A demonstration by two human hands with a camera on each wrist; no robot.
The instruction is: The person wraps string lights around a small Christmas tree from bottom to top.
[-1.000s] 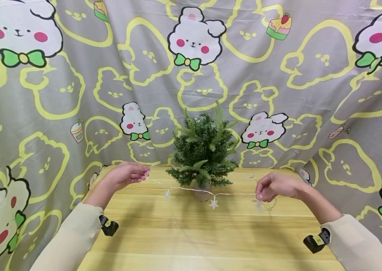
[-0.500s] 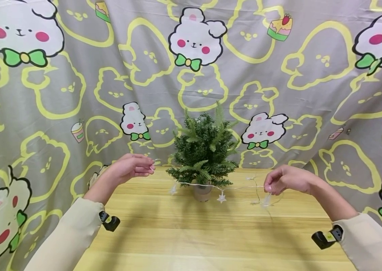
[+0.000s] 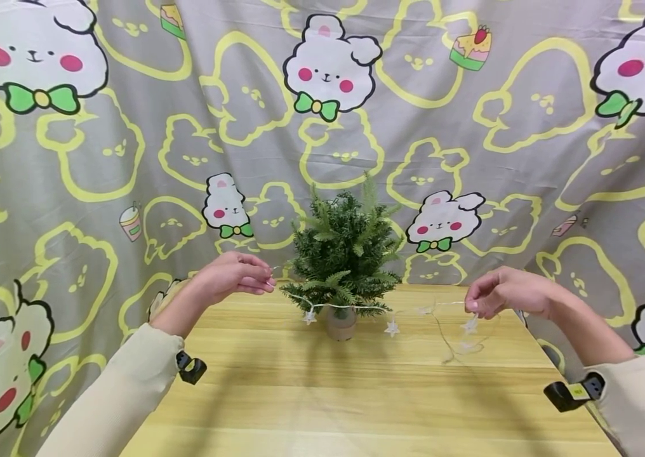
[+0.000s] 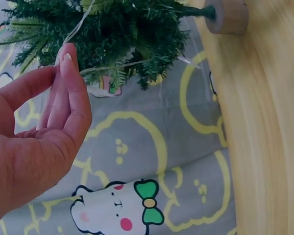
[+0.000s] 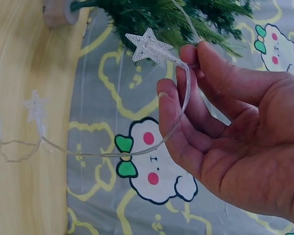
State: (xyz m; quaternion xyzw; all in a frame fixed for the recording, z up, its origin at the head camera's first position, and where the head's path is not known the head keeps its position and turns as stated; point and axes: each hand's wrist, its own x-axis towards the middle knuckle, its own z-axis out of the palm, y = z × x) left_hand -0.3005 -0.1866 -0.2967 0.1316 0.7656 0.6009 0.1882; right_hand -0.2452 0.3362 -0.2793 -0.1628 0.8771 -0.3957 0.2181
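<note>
A clear string of star lights (image 3: 334,306) stretches between my two hands, crossing in front of the small artificial Christmas tree (image 3: 345,247). My left hand (image 3: 241,274) pinches the cord between thumb and fingertips, left of the tree. On the right, my right hand (image 3: 505,293) pinches the same cord, and a star light (image 5: 149,46) stands out by its fingertips in the right wrist view. Two more stars dangle from the stretch between the hands, one of them a star (image 3: 392,327) right of the tree's base (image 3: 341,325). Loose cord (image 5: 88,153) trails below the right hand.
The tree stands on a wooden table (image 3: 334,393) near its back edge. A grey curtain (image 3: 185,95) printed with rabbits and yellow outlines hangs behind and at both sides. Small black cameras (image 3: 574,392) sit on both wrists.
My right hand has moved right and slightly up, drawing the string along with it. The left hand has come up and a little right, toward the tree. The dangling stars have shifted right.
</note>
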